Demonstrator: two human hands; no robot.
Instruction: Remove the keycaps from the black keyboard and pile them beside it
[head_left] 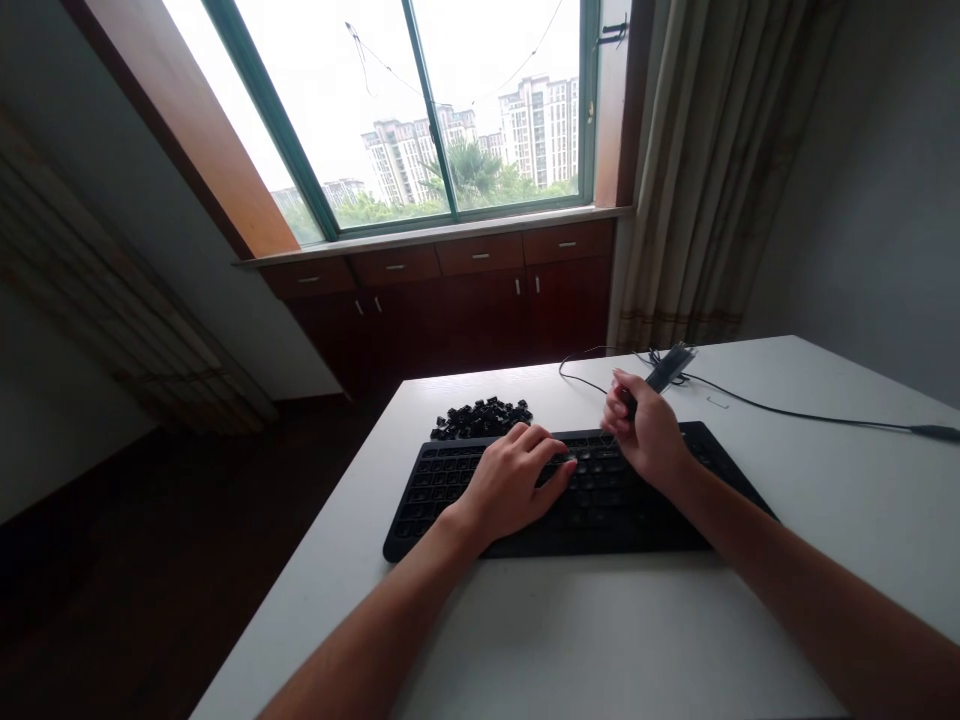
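Our right hand (649,430) clenches a dark tool (671,368), our left hand (510,475) lies unclasped on the keyboard (439,490), whose nudge could scatter piled keycaps (484,417)

Beyond the window (428,100) stand pale buildings (540,125), a palm (472,168) before them. Below the window run a sill (450,235) and a dark red cabinet (450,315) with 4 drawers (480,262). Left of the window hangs 1 curtain (150,300), right of it another curtain (690,180); dark floor (187,500) lies below-left of it.
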